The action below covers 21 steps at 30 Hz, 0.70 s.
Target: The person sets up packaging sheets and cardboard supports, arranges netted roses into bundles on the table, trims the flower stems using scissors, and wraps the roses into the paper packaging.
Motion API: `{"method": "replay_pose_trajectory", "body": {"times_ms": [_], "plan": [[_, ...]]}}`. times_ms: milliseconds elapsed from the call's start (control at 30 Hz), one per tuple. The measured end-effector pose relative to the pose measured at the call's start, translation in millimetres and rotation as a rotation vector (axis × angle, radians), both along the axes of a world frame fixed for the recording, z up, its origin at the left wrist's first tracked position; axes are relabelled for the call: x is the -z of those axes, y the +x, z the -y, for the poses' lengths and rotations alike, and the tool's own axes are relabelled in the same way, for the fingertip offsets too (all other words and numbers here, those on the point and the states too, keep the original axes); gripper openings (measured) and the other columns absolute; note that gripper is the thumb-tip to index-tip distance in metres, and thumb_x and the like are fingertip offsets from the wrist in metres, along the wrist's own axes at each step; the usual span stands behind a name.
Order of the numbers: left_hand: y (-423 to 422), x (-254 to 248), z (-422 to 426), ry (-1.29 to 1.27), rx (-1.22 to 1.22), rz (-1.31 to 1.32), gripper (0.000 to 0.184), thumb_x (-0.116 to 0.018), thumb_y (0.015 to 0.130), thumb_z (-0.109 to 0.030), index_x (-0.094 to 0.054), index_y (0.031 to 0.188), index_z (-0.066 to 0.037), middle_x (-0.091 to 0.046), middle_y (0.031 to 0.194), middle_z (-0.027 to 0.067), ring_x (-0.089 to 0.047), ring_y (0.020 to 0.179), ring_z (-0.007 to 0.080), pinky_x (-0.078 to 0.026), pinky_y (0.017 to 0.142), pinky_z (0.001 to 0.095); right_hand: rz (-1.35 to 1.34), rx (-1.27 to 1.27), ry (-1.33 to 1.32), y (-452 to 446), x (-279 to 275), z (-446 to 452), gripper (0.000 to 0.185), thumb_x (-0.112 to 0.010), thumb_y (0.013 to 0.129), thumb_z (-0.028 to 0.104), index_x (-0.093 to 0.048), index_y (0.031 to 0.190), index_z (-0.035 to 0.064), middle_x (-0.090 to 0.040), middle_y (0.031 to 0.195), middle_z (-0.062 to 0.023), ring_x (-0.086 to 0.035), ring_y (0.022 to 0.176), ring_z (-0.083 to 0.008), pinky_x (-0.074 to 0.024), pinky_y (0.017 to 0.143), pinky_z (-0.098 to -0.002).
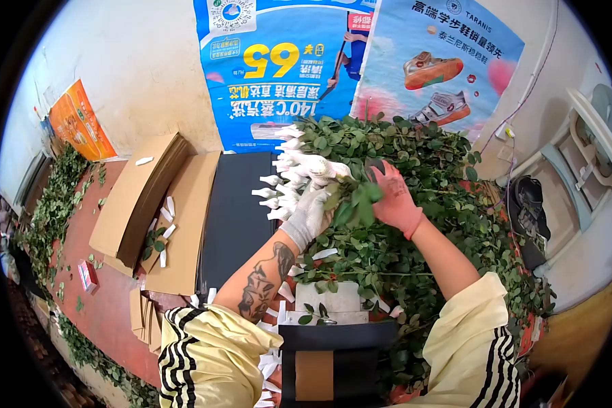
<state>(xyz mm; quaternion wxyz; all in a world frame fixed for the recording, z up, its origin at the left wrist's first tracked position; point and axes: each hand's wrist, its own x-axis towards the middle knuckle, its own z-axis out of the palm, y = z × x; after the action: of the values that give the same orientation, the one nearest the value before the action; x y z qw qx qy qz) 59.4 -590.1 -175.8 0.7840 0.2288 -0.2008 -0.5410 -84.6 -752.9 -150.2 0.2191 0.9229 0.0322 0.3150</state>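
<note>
My left hand [309,215], in a pale grey glove, is closed around rose stems just below their white-sleeved buds [319,165]. My right hand [393,196], in a pink glove with dark patches, has its fingers curled at the leafy stems [358,202] of the same roses; leaves partly hide what it grips. Beside and beneath my left hand lie more white-sleeved buds [270,192], pointing left. A thick heap of green rose foliage [415,251] spreads under and to the right of both hands.
Folded cardboard [132,204] and a dark board [236,217] lie to the left, with loose white sleeves [168,211] on the cardboard. A small red-and-white box [88,276] sits on the red surface. In front of me is a black stand [340,336]. Posters [285,75] cover the wall.
</note>
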Motion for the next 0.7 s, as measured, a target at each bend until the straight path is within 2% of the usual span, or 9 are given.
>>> {"method": "replay_pose_trajectory", "body": {"times_ms": [67, 100, 133, 200, 367, 433, 533, 567, 700], "plan": [[-11, -38, -9, 0.105, -0.024, -0.123, 0.036, -0.051, 0.088, -0.009, -0.048, 0.124, -0.01, -0.056, 0.117, 0.0046, -0.058, 0.101, 0.0173, -0.05, 0.083, 0.0318, 0.149, 0.079, 0.153, 0, 0, -14, 0.055, -0.068, 0.074, 0.032, -0.052, 0.119, 0.0042, -0.06, 0.109, -0.018, -0.06, 0.098, -0.0327, -0.0468, 0.087, -0.0372], [-13, -58, -17, 0.169, -0.06, 0.25, 0.03, -0.051, 0.087, -0.014, -0.053, 0.116, -0.008, -0.059, 0.11, 0.0071, -0.059, 0.098, 0.0181, -0.05, 0.083, 0.033, -0.102, 0.002, 0.75, 0, -27, -29, 0.053, -0.066, 0.075, 0.032, -0.051, 0.117, 0.0034, -0.061, 0.105, -0.019, -0.06, 0.094, -0.0362, -0.048, 0.084, -0.0394], [-6, -66, -20, 0.227, -0.089, 0.627, 0.026, -0.052, 0.086, -0.019, -0.058, 0.108, -0.007, -0.062, 0.103, 0.0097, -0.061, 0.094, 0.019, -0.05, 0.084, 0.0342, -0.163, -0.022, 0.845, 3, -25, -22, 0.053, -0.066, 0.074, 0.03, -0.05, 0.117, 0.0037, -0.062, 0.1, -0.0201, -0.059, 0.095, -0.0379, -0.0476, 0.083, -0.0416], [60, -9, -5, 0.535, -0.321, 1.391, 0.031, -0.056, 0.08, -0.027, -0.061, 0.101, -0.005, -0.064, 0.095, 0.0144, -0.061, 0.094, 0.0247, -0.048, 0.084, 0.0374, -0.076, 0.135, 0.648, 3, -32, -10, 0.05, -0.066, 0.075, 0.028, -0.052, 0.116, 0.0037, -0.064, 0.094, -0.0188, -0.06, 0.091, -0.0376, -0.0477, 0.081, -0.0412], [86, 79, -11, 0.769, -0.361, 2.168, 0.041, -0.054, 0.079, -0.037, -0.062, 0.11, -0.011, -0.064, 0.099, 0.0171, -0.061, 0.096, 0.0314, -0.045, 0.09, 0.0406, 0.063, 0.062, 0.548, 2, -35, 21, 0.039, -0.064, 0.077, 0.01, -0.057, 0.114, 0.0037, -0.061, 0.107, -0.0119, -0.057, 0.099, -0.0254, -0.0429, 0.09, -0.0321], [91, 105, -6, 0.576, -0.587, 2.273, 0.041, -0.053, 0.08, -0.039, -0.063, 0.109, -0.012, -0.065, 0.095, 0.0157, -0.063, 0.092, 0.0311, -0.045, 0.089, 0.0401, 0.065, 0.141, 0.404, -3, -52, 13, 0.037, -0.063, 0.077, 0.008, -0.058, 0.113, 0.0039, -0.059, 0.11, -0.0125, -0.055, 0.103, -0.0273, -0.0421, 0.091, -0.0346], [72, 26, 5, 1.181, 0.239, 2.12, 0.045, -0.053, 0.08, -0.046, -0.066, 0.107, -0.012, -0.06, 0.113, 0.0118, -0.058, 0.106, 0.0272, -0.045, 0.088, 0.0397, -0.053, -0.097, 0.725, -5, -66, 12, 0.042, -0.063, 0.08, 0.019, -0.054, 0.119, 0.0063, -0.059, 0.112, -0.0156, -0.055, 0.103, -0.0326, -0.0419, 0.092, -0.0387], [80, 18, 12, 1.119, 0.018, 2.16, 0.042, -0.053, 0.081, -0.042, -0.065, 0.108, -0.012, -0.058, 0.117, 0.0114, -0.057, 0.108, 0.0269, -0.045, 0.088, 0.0394, 0.098, -0.042, 0.023, -16, -63, 21, 0.039, -0.062, 0.08, 0.014, -0.055, 0.118, 0.0038, -0.062, 0.108, -0.0149, -0.058, 0.1, -0.0305, -0.044, 0.089, -0.0367], [114, 56, 54, 0.602, -0.746, 2.434, 0.052, -0.057, 0.079, -0.024, -0.047, 0.129, -0.015, -0.051, 0.128, 0.0101, -0.047, 0.119, 0.028, -0.029, 0.103, 0.0434, 0.086, -0.151, 1.053, -22, -83, 3, 0.037, -0.057, 0.081, 0.007, -0.054, 0.117, 0.001, -0.059, 0.113, -0.014, -0.056, 0.103, -0.03, -0.0421, 0.094, -0.0369]]}}
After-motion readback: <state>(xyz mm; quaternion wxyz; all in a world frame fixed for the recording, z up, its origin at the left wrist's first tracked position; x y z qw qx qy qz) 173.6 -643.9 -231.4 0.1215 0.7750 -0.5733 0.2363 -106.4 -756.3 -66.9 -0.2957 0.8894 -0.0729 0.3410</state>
